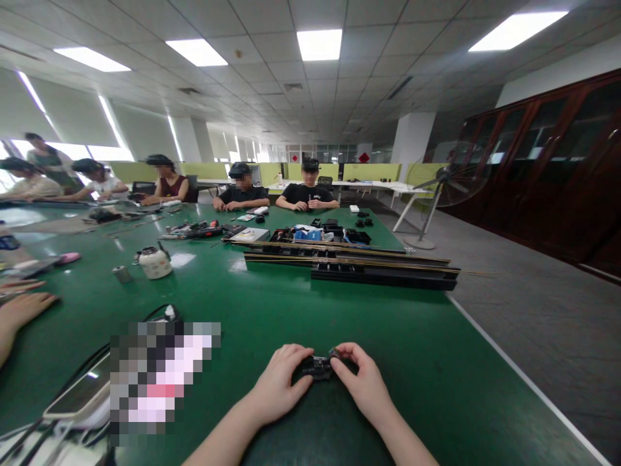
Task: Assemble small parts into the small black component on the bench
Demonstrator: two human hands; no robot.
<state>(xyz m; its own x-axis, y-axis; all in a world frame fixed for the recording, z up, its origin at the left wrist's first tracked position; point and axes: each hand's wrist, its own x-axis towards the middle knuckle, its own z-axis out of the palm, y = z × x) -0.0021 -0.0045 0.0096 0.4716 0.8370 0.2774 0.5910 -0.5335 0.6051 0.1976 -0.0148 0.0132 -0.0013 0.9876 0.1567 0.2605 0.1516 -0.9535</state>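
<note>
Low over the near part of the green table (272, 310), a small black mechanical part (319, 367) sits between my two hands. My left hand (284, 378) grips its left side, thumb in front and fingers behind. At its right end, my right hand (361, 375) pinches a small dark piece (334, 353) between thumb and fingertips. Whether that piece is joined to the black part, I cannot tell. Fine details of both are too small to make out.
Long black rails (383, 277) with thin brass-coloured rods lie across the table ahead. A phone (80, 388) with cables lies at left, near a white jar (154, 262) and a metal cylinder (122, 274). Another person's hand (29, 307) rests far left. Several people sit beyond.
</note>
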